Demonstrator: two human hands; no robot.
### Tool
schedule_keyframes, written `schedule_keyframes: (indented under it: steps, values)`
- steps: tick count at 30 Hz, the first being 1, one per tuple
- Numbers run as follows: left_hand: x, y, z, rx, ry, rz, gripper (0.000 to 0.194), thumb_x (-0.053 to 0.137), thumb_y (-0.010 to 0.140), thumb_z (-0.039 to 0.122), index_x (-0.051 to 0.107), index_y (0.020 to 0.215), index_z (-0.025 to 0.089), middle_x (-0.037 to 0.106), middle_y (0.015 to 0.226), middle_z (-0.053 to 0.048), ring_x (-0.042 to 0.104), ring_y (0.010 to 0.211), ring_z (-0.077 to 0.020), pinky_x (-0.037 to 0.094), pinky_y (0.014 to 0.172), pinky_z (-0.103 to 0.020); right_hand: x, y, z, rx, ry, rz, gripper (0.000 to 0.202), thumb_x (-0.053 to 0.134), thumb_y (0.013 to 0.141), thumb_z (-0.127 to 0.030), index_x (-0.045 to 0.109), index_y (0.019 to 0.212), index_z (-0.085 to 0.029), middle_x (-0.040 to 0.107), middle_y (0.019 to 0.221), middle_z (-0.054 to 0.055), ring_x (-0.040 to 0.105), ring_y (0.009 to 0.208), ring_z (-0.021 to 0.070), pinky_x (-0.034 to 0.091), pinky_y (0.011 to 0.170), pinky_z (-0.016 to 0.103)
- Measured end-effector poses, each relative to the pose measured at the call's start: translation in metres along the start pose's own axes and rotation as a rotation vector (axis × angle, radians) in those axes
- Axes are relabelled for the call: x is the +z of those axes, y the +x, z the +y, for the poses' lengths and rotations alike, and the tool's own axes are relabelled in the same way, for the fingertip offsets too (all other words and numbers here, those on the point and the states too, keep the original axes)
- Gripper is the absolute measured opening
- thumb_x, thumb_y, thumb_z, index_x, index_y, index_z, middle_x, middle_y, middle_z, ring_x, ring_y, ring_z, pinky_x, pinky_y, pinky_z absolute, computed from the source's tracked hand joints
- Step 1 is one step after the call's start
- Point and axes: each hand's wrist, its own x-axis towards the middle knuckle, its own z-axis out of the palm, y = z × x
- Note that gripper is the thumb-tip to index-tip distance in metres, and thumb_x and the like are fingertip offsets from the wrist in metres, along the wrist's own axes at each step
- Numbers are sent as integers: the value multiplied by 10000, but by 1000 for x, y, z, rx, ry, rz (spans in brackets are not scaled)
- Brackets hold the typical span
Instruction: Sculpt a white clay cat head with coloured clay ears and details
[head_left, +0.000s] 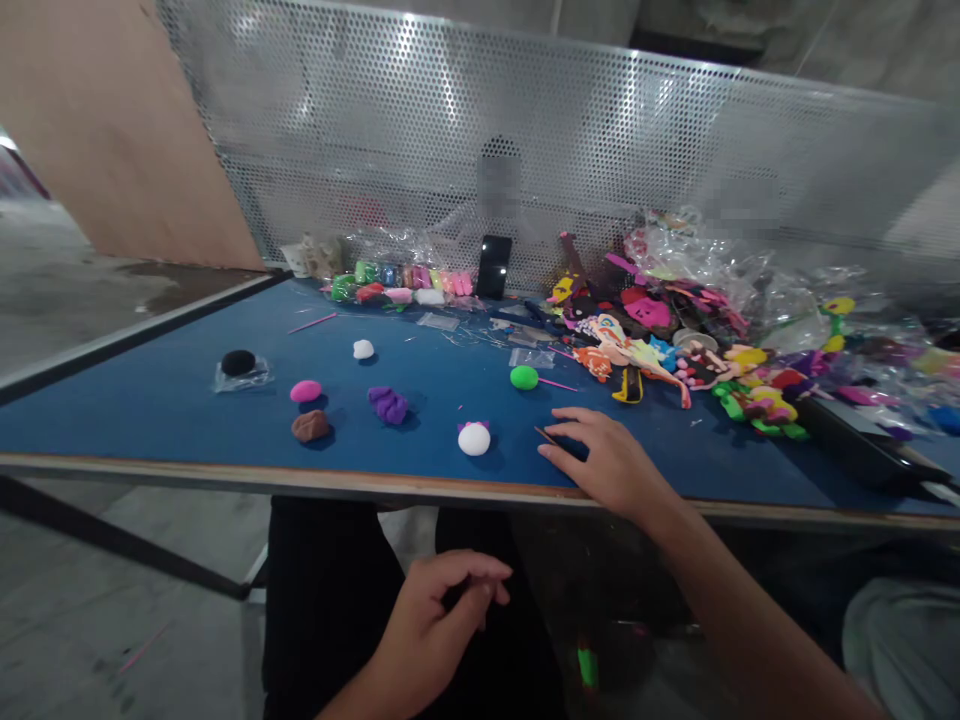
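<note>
My right hand (606, 458) rests at the table's front edge, thumb and fingers apart around a thin dark stick (546, 436) lying on the blue top. Left of it sits a white clay ball (474, 439) with small purple points on top, touched by neither hand. Below the table edge, over my lap, my left hand (439, 625) is loosely closed, its thumb close to the curled fingers. Whatever it may hold is hidden. Near the white ball lie a purple clay lump (388, 405) and a green clay ball (524, 377) with a pink stick beside it.
Farther left are brown clay (310, 426), pink clay (306, 390), black clay (238, 362) on plastic wrap and a small white piece (363, 349). Packed clay (405, 280) and a phone (494, 267) stand at the back. Colourful clay pieces and wrappers (652, 315) crowd the right.
</note>
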Motion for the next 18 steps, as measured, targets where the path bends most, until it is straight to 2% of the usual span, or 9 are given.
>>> schedule_keyframes:
  steps: [4,8,11,14,16,18]
  values:
    - [-2,2,5,33,44,8,225,546,931,260,758,960,194,739,774,-57,615,581,-115,502,566,-206,0,4,-3,-54,64,-3,180,610,923,-271,788,947,-263,736,1171,60,690,1073,246,524,962,443]
    - [-8,6,14,71,62,0,211,547,939,245,754,963,207,740,779,-40,620,576,-107,493,553,-195,-2,4,-2,-112,107,-19,152,628,919,-253,774,962,-257,767,1052,48,697,1013,228,533,916,407]
    - [-11,10,30,157,121,0,208,546,939,207,747,983,240,742,781,-6,624,581,-92,485,569,-184,-2,2,1,-102,91,2,169,651,910,-279,751,1041,-240,751,1077,67,682,1019,243,526,914,424]
    - [-9,16,51,247,248,14,224,536,927,173,740,980,250,739,765,13,642,615,-98,483,612,-193,-2,1,5,-90,40,2,154,630,925,-274,759,989,-222,728,1109,78,670,1014,246,513,919,426]
    - [-4,23,62,253,351,13,229,520,928,188,727,1010,241,727,742,11,647,625,-114,471,600,-205,-1,1,7,-109,31,-22,168,599,943,-249,765,933,-226,730,1100,65,668,1002,234,502,920,411]
    - [3,30,68,201,475,-9,268,498,934,228,691,1120,224,714,723,4,611,562,-129,432,538,-230,-2,0,8,-143,30,-37,185,579,958,-243,761,930,-233,737,1092,54,663,1004,226,487,918,396]
